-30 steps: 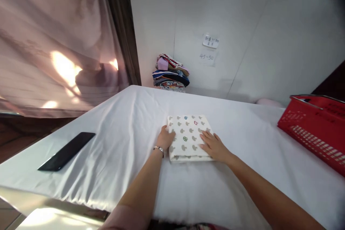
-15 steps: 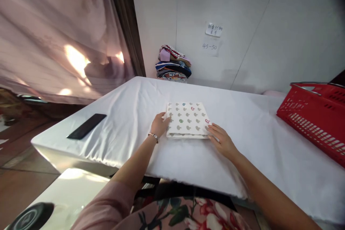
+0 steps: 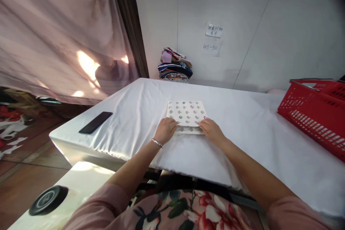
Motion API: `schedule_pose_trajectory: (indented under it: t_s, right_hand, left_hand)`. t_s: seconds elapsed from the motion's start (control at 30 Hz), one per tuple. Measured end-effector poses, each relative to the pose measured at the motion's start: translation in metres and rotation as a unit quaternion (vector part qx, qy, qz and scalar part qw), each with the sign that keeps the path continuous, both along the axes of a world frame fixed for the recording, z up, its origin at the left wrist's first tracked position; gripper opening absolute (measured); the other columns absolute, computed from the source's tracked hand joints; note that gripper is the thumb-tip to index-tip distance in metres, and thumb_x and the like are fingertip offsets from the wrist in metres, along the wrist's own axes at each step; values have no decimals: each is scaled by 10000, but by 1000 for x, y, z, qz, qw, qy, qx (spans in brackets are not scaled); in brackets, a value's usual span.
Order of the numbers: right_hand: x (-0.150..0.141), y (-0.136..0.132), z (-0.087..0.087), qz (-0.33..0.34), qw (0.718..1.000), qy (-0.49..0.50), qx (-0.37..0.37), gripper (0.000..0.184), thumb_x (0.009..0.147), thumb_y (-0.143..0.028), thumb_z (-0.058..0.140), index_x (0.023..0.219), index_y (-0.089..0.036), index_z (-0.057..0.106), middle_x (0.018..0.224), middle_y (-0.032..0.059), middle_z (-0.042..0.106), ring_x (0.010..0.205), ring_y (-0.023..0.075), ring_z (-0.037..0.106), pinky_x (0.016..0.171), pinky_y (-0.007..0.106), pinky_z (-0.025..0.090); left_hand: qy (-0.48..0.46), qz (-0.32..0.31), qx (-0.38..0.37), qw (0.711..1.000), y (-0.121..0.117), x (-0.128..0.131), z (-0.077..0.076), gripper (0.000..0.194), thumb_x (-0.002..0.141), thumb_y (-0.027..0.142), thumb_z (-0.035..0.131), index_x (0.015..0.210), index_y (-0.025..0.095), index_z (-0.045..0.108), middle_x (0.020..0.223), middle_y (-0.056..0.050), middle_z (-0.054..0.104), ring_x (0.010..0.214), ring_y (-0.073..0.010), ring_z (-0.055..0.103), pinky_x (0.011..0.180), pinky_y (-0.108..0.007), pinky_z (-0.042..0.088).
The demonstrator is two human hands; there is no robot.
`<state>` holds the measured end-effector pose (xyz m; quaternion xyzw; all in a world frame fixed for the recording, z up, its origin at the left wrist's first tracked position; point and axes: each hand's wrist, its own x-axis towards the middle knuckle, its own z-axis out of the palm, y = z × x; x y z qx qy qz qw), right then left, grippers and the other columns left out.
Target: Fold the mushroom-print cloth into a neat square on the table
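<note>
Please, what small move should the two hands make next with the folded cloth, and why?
Probably the left hand and right hand should lift the upper near edge of the folded cloth evenly, together. Both are at that edge, one near each corner, and a patterned lower layer shows beneath it, so an even lift seems less likely to skew the fold.

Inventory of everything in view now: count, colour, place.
folded cloth: 1, white, grey-printed, mid-table
table: 1, white-covered, centre
flat slab: 1, black, table left
basket: 1, red, right
fabric stack: 1, multicoloured, beyond table
paper notes: 2, white, wall
curtain: 1, pinkish, left
round object: 1, black, white surface, lower left
clutter: uncountable, red-white, floor left
bracelet: 1, silvery, left wrist
garment: 1, pink floral, bottom
left hand: 1, bare, cloth's near-left corner
right hand: 1, bare, near-right corner
</note>
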<state>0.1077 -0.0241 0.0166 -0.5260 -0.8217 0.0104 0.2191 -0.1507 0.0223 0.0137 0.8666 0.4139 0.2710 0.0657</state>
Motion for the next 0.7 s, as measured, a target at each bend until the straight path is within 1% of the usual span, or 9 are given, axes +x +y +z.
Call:
schedule_pose_trajectory:
  t_s: [0.07,0.2,0.37,0.43,0.5,0.6,0.7]
  right_hand:
    - [1,-3,-2,1,1000,-6,16,348,940,-256,296,1009,-212,634,981,79,612,920,209,520,820,352,390]
    - [3,-11,-4,34,999,-24,2,369,944,-271,281,943,-212,645,910,74,598,866,204,510,760,336,390]
    - [6,-14,-5,58,998,-10,2,284,916,-336,382,1054,-227,605,999,76,571,927,219,499,802,362,397]
    - [8,-14,-7,62,998,-11,7,283,917,-324,382,1076,-229,596,1010,77,568,933,220,498,809,369,398]
    - [9,-13,-8,62,998,-12,16,285,927,-296,363,1065,-221,600,997,76,572,921,212,500,806,360,399]
    - [8,-10,-11,57,998,-10,33,283,934,-254,344,1032,-216,607,966,73,581,894,200,506,782,340,405]
    - [8,-8,-14,56,997,-4,57,268,931,-225,352,1012,-210,608,936,72,586,856,192,511,751,331,412]
  left_hand:
    - [6,-12,14,1000,-4,-1,-3,255,902,295,427,1010,232,650,968,-79,618,953,-214,508,854,-367,361]
    - [43,-46,19,998,-11,-3,-9,257,908,300,413,987,221,645,936,-77,611,930,-206,505,838,-354,362]
    - [61,-57,27,996,-11,-7,-10,281,863,388,501,1069,233,613,1002,-81,592,955,-216,500,840,-350,363]
    - [68,-61,37,995,-9,-7,-9,278,867,384,497,1067,230,613,995,-78,595,944,-214,502,826,-343,366]
    - [69,-61,46,995,-7,-6,-8,265,891,364,456,1039,220,623,964,-75,601,918,-206,506,806,-337,368]
    - [66,-49,62,995,-6,-4,-11,273,914,348,412,1013,210,626,927,-72,609,883,-194,512,776,-329,372]
    - [61,-45,86,993,-6,-3,-14,261,918,328,408,994,203,624,906,-67,612,865,-191,514,757,-331,377]
